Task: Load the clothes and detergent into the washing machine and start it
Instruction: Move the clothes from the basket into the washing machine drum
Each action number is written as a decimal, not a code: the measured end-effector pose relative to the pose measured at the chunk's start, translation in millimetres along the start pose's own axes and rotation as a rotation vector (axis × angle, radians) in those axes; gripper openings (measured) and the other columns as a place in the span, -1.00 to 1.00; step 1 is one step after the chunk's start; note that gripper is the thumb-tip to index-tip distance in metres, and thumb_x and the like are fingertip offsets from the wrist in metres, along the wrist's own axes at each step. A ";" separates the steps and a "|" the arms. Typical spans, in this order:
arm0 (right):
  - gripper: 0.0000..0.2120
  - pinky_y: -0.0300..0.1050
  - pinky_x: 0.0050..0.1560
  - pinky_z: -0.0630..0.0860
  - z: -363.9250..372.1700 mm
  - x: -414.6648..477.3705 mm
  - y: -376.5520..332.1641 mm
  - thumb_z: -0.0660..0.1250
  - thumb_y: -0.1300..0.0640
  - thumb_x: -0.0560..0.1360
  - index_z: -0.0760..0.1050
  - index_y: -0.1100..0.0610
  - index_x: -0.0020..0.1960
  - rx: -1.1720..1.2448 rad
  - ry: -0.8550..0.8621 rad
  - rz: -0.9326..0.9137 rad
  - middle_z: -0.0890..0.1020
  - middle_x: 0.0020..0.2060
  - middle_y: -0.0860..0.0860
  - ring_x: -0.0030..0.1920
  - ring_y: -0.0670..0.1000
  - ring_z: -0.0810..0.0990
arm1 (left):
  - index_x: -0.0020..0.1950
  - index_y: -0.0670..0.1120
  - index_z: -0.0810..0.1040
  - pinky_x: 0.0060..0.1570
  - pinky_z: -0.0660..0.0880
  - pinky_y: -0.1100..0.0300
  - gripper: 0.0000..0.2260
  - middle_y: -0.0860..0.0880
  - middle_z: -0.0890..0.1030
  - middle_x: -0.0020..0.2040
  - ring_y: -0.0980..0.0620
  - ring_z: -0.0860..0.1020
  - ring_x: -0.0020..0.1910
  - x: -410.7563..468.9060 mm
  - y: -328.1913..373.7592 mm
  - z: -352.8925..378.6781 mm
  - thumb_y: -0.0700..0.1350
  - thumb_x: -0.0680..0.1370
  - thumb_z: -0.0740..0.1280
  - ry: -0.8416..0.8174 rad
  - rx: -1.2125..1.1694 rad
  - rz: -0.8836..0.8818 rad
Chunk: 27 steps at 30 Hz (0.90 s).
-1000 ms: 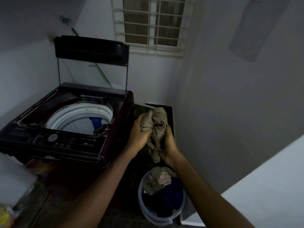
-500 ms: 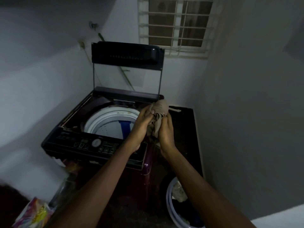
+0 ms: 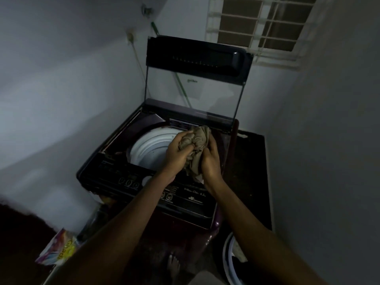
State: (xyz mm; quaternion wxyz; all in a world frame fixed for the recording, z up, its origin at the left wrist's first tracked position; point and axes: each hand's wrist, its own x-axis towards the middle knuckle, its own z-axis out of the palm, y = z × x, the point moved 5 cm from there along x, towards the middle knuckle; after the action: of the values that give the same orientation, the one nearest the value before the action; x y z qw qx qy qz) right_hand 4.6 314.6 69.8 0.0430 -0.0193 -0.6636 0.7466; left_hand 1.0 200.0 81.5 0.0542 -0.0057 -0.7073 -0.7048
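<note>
- Head view: washer, lid up, drum showing white; no clothes visible inside.
- Basket, floor right of washer; pale cloth at its edge, so loading seems barely begun.
- Packet, lower left, probably detergent; untouched.
- Garment, bunched over drum's right rim, not yet dropped.
- Left hand, right hand: each grip clamped on garment.
- Outstanding, by judgement: remaining clothes, detergent, lid, start.

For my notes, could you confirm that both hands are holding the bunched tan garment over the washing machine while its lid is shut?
Not quite: the head view shows the lid standing open and upright. Both the left hand and the right hand do hold the tan garment over the washing machine.
</note>
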 end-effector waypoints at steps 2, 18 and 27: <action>-0.53 0.00 0.37 0.41 12.3 16.9 14.4 0.09 0.23 0.62 0.25 -0.04 0.49 -0.019 0.004 0.028 0.45 0.38 -0.04 0.32 -0.09 0.47 | 0.21 0.02 0.52 0.11 0.53 0.24 -0.64 0.02 0.62 0.13 0.10 0.61 0.10 17.8 -6.5 -12.4 -0.21 0.43 0.28 0.001 0.051 0.011; -0.36 -0.26 0.30 0.23 42.2 113.6 86.2 0.25 0.20 0.54 0.10 -0.01 0.55 -0.876 -0.355 0.154 0.35 0.45 0.03 0.42 0.05 0.34 | 0.40 0.00 0.45 0.07 0.50 0.20 -0.61 -0.07 0.57 0.25 -0.04 0.57 0.19 130.6 -93.7 -71.7 -0.07 0.56 0.35 -0.147 0.718 -0.145; -0.40 -0.07 0.14 0.42 19.2 121.3 96.8 0.18 -0.14 0.45 0.34 0.07 0.43 -1.035 -0.336 0.220 0.55 0.27 0.15 0.25 0.19 0.51 | 0.30 -0.04 0.54 0.30 0.42 0.00 -0.70 -0.05 0.56 0.31 -0.07 0.50 0.30 139.2 -105.8 -65.8 -0.16 0.57 0.32 -0.194 0.767 -0.139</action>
State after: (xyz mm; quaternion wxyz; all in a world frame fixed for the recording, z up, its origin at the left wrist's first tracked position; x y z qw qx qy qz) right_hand -121.6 295.3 -20.6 -0.1567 0.0120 -0.9356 0.3162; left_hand -141.7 124.1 -12.1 -0.0622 -0.0037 -0.9196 -0.3879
